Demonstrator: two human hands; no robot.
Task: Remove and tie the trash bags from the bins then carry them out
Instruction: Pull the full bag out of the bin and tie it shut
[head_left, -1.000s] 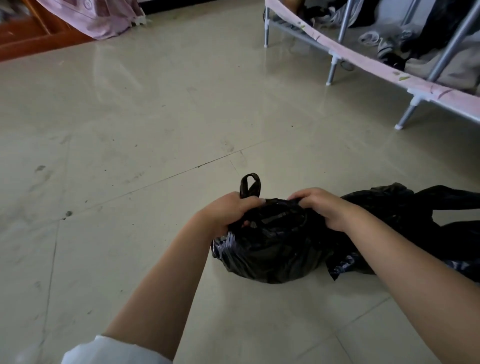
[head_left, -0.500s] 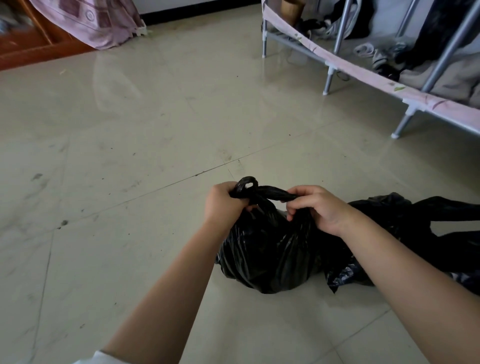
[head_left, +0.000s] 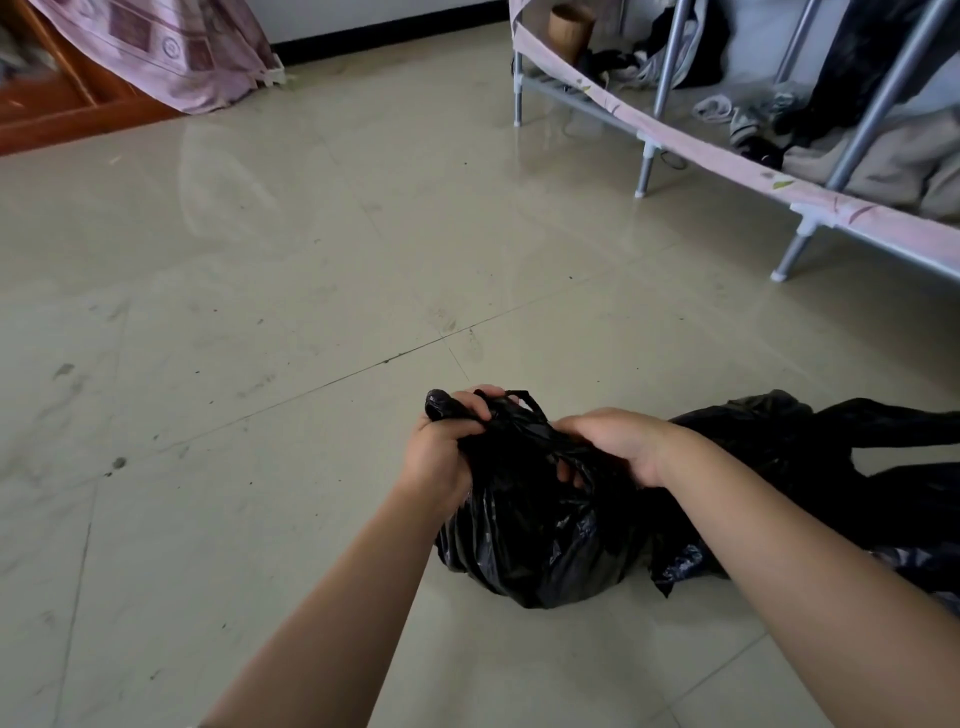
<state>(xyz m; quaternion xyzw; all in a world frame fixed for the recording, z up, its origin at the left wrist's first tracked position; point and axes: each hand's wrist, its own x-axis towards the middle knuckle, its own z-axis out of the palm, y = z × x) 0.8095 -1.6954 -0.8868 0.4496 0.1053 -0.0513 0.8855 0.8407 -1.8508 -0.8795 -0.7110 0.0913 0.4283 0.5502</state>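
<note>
— Hands: why 2 grips on one bag?
— Left hand (head_left: 441, 447) clenches 1 handle, right hand (head_left: 618, 447) pinches the other, likely to knot them. The trash bag (head_left: 535, 540) sits on the floor (head_left: 260, 312) at 6 o'clock, another bag (head_left: 831, 467) at 3.

Home bedroom: tiled floor (head_left: 311, 260), metal clothes rack (head_left: 670, 57) w/ piled clothes (head_left: 883, 161), pink bedsheet (head_left: 171, 52) over wooden frame (head_left: 78, 104).

So a second ago both hands were just holding the bag's open rim apart. Now the left hand (head_left: 441, 447) has a bunched handle gripped in its fist, and the right hand (head_left: 618, 447) has pulled its side across, fingers dug into the black trash bag (head_left: 540, 540). The mouth is gathered closed, lower middle of the frame.
</note>
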